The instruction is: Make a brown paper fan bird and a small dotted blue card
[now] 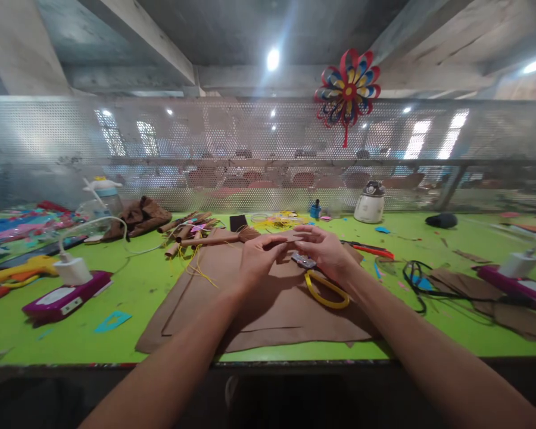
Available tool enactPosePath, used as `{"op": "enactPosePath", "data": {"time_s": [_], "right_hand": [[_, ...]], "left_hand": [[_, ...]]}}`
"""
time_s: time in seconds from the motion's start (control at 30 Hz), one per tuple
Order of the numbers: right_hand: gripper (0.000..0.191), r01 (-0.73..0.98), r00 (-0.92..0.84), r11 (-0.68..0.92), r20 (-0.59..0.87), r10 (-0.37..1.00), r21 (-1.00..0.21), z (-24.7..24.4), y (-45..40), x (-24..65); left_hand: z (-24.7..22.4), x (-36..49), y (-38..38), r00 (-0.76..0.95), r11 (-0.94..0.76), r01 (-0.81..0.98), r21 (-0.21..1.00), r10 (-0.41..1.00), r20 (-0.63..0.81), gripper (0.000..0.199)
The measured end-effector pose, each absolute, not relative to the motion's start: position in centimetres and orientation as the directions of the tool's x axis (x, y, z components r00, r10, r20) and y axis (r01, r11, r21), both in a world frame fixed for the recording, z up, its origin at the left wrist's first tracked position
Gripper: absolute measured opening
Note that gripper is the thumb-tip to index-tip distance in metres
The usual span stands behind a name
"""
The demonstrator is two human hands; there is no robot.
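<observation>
My left hand [259,257] and my right hand [324,250] meet above a large brown paper sheet [268,316]. The fingers of both are pinched together around something thin and brownish, too small to make out. Beneath my right hand lies a pair of scissors with a yellow handle loop [326,291]; their other end is partly hidden by that hand. Just beyond my left hand, a rolled brown paper stick with a fringed end [248,233] rests at the sheet's far edge. Several small brown paper rolls [183,233] with yellow strings [201,271] are piled to the left.
Purple power strips with white plugs sit at left [69,295] and right [518,283]. A black cord [417,289] and brown paper scraps [473,292] lie on the right. A white bottle [370,202] stands at the back, below a hanging paper flower [349,90] before a perforated screen [232,137].
</observation>
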State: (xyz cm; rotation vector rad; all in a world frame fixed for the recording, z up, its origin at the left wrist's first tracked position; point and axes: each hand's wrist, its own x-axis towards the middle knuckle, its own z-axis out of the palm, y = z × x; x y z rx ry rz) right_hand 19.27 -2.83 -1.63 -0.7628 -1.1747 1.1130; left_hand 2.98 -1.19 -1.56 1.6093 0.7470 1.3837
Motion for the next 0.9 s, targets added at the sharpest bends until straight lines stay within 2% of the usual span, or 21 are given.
{"op": "enactPosePath", "data": {"time_s": [0.17,0.3,0.47,0.63,0.9], "right_hand": [[0.020,-0.139,0.044,0.447,0.446,0.894,-0.884,-1.6,-2.7,19.0],[0.012,-0.093,0.036,0.516,0.515,0.857,-0.852,-1.5,-2.9,18.9],[0.012,-0.079,0.059,0.557,0.554,0.831,-0.827,-1.1,-3.2,19.0],[0.016,-0.057,0.068,0.554,0.550,0.832,-0.831,-0.7,-3.4,19.1],[0.014,-0.007,0.023,0.612,0.612,0.791,-0.791,-0.3,-3.7,19.7]], "left_hand": [[-0.7,3.1,-1.8,0.150,-0.473,-0.117,0.873,0.861,0.487,0.009],[-0.5,3.0,-1.9,0.177,-0.474,-0.141,0.869,0.851,0.494,0.013],[-0.5,2.8,-1.5,0.168,-0.489,-0.176,0.854,0.840,0.516,0.016],[-0.4,2.7,-1.5,0.214,-0.419,-0.271,0.867,0.851,0.479,0.025],[0.5,2.6,-2.5,0.160,-0.510,0.032,0.860,0.852,0.499,0.025]]}}
